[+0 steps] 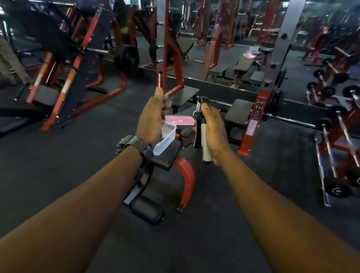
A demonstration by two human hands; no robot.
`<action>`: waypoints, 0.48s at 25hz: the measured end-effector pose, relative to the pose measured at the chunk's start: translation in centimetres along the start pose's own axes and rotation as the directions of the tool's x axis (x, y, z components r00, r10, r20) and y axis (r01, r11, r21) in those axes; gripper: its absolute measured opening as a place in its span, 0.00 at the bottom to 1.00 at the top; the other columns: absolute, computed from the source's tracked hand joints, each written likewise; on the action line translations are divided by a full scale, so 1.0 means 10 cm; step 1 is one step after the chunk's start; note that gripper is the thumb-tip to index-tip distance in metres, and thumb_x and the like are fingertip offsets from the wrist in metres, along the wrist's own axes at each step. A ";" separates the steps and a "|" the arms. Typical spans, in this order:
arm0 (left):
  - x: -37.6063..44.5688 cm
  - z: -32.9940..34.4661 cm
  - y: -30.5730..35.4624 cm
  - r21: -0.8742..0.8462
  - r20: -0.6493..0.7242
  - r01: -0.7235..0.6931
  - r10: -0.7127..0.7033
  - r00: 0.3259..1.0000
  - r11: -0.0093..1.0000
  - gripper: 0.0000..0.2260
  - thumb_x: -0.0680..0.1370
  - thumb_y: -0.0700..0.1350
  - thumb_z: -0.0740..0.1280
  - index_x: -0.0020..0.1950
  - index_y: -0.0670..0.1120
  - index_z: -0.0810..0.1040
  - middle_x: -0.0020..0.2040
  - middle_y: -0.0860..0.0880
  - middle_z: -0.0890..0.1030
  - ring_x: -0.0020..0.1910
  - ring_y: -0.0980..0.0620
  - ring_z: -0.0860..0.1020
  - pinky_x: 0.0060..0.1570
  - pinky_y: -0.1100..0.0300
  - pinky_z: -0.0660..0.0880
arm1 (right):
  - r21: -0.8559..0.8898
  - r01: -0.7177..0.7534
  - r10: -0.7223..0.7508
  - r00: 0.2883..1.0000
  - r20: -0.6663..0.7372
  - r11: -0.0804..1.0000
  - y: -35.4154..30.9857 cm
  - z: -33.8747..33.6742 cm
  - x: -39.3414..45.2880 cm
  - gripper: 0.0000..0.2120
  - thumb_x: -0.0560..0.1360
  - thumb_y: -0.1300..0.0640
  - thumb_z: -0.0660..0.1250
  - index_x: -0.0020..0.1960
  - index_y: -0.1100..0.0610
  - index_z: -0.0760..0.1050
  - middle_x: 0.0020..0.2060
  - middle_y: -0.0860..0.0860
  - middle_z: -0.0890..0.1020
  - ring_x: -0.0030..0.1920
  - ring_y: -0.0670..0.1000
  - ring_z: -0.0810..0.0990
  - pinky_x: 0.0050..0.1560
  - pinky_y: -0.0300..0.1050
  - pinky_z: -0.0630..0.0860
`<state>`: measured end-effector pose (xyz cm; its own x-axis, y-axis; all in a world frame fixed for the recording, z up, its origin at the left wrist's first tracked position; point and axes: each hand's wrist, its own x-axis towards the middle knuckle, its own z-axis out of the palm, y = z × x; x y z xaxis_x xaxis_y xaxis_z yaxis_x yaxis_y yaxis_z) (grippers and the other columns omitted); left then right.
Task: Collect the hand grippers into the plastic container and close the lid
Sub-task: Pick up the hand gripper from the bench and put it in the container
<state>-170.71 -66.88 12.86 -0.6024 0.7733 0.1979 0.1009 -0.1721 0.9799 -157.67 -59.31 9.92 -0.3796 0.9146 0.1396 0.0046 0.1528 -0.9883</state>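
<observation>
Right hand [214, 132]: we find it closed around a hand gripper [202, 129], fingers wrapped over both handles; held up in the air above the desk.
Gripper in right hand: long axis near upright, coil spring at the top, pale foam handle and dark handle pointing down toward us.
Left hand [152, 119]: we see it curled shut, thumb up; a thin red-and-dark piece shows past the fingers, but we cannot tell whether it is a second gripper's handle or part of the red frame behind. A dark watch [137, 148] sits on the wrist.
Plastic container [165, 140]: clear, open-topped, resting on the black padded desk [168, 157]; it lies just beside and below the left hand, partly hidden by it. Contents too unclear to list.
Lid [179, 120]: pinkish, lying off the container, on the desk beyond it, between the two hands as we look.
Governing relation: the container lies down and to the left of the right hand; the left hand is the nearer one.
Judgement: for the drop, we expect the right hand needs to travel leftward and down, then let go over the opening; the lid is not yet on.
Surroundings: dark gym floor [37, 177], red racks, barbells at right.
</observation>
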 end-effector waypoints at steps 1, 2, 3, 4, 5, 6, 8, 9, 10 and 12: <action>0.18 0.12 -0.07 0.009 -0.027 0.021 -0.021 0.999 1.000 0.25 0.70 0.72 0.54 0.51 0.55 0.78 0.55 0.49 0.81 0.51 0.52 0.77 0.55 0.53 0.73 | -0.001 -0.015 0.015 1.000 0.009 1.000 0.10 -0.06 0.25 0.29 0.71 0.28 0.60 0.61 0.47 0.76 0.60 0.50 0.82 0.60 0.51 0.80 0.68 0.58 0.72; 0.33 0.20 -0.13 0.007 -0.043 0.041 -0.041 0.998 0.999 0.25 0.70 0.72 0.54 0.51 0.55 0.77 0.55 0.49 0.81 0.50 0.53 0.77 0.53 0.56 0.73 | -0.005 -0.026 0.026 1.000 0.017 1.000 0.16 -0.11 0.46 0.28 0.72 0.30 0.60 0.62 0.47 0.76 0.59 0.49 0.82 0.59 0.51 0.80 0.68 0.57 0.73; 0.49 0.27 -0.19 -0.008 -0.049 0.051 -0.052 0.997 0.999 0.24 0.72 0.71 0.54 0.51 0.55 0.77 0.54 0.50 0.81 0.49 0.54 0.77 0.50 0.57 0.74 | -0.006 -0.034 0.034 0.999 0.035 0.999 0.23 -0.13 0.67 0.26 0.74 0.31 0.60 0.63 0.46 0.76 0.57 0.47 0.82 0.57 0.50 0.81 0.66 0.55 0.73; 0.67 0.34 -0.26 -0.020 -0.066 0.066 -0.067 0.996 0.998 0.23 0.74 0.69 0.54 0.51 0.54 0.77 0.54 0.50 0.80 0.49 0.54 0.77 0.49 0.58 0.73 | -0.017 -0.053 0.054 0.997 0.048 0.998 0.30 -0.14 0.90 0.24 0.76 0.32 0.60 0.64 0.46 0.76 0.56 0.45 0.81 0.55 0.48 0.80 0.65 0.51 0.73; 0.85 0.39 -0.36 -0.024 -0.089 0.083 -0.084 0.992 0.996 0.22 0.76 0.68 0.53 0.52 0.54 0.77 0.54 0.51 0.80 0.49 0.55 0.78 0.49 0.58 0.73 | -0.017 -0.065 0.066 0.996 0.058 0.998 0.37 -0.13 1.12 0.23 0.78 0.34 0.60 0.66 0.46 0.75 0.55 0.44 0.79 0.53 0.46 0.79 0.64 0.49 0.71; 1.03 0.42 -0.46 -0.022 -0.109 0.099 -0.101 0.989 0.995 0.23 0.75 0.68 0.53 0.53 0.54 0.77 0.54 0.52 0.81 0.50 0.55 0.78 0.50 0.57 0.73 | -0.015 -0.082 0.082 0.994 0.074 0.997 0.44 -0.10 1.33 0.23 0.77 0.34 0.60 0.65 0.45 0.75 0.55 0.45 0.80 0.52 0.46 0.79 0.63 0.50 0.72; 1.38 0.43 -0.69 -0.029 -0.160 0.142 -0.145 0.976 0.989 0.26 0.73 0.69 0.52 0.56 0.53 0.78 0.55 0.52 0.82 0.53 0.53 0.79 0.50 0.56 0.73 | -0.036 -0.116 0.119 0.985 0.127 0.993 0.61 0.04 1.76 0.24 0.72 0.29 0.62 0.57 0.45 0.78 0.53 0.51 0.84 0.53 0.55 0.83 0.60 0.59 0.78; 1.57 0.43 -0.83 -0.042 -0.188 0.165 -0.170 0.967 0.985 0.27 0.74 0.69 0.52 0.58 0.52 0.77 0.55 0.52 0.82 0.55 0.52 0.78 0.50 0.57 0.73 | -0.045 -0.121 0.127 0.980 0.154 0.992 0.71 0.11 1.97 0.24 0.71 0.30 0.62 0.55 0.46 0.78 0.52 0.52 0.84 0.52 0.57 0.83 0.57 0.57 0.79; 1.76 0.43 -0.99 -0.053 -0.210 0.180 -0.187 0.960 0.982 0.28 0.75 0.68 0.52 0.60 0.51 0.77 0.57 0.51 0.82 0.56 0.51 0.78 0.49 0.57 0.73 | -0.060 -0.117 0.126 0.975 0.181 0.991 0.82 0.21 2.21 0.23 0.71 0.31 0.62 0.54 0.47 0.78 0.51 0.52 0.84 0.50 0.55 0.83 0.54 0.53 0.80; 2.07 0.41 -1.26 -0.068 -0.230 0.192 -0.203 0.952 0.979 0.28 0.78 0.67 0.51 0.62 0.49 0.77 0.59 0.49 0.81 0.57 0.50 0.78 0.49 0.57 0.73 | -0.078 -0.113 0.127 0.967 0.220 0.991 0.96 0.36 2.52 0.21 0.75 0.34 0.62 0.56 0.49 0.78 0.51 0.52 0.84 0.48 0.51 0.82 0.50 0.45 0.79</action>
<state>-181.17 -46.23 4.75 -0.7760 0.6306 -0.0161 -0.0706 -0.0615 0.9956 -170.48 -36.13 3.69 -0.5701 0.8215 -0.0043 0.1191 0.0775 -0.9899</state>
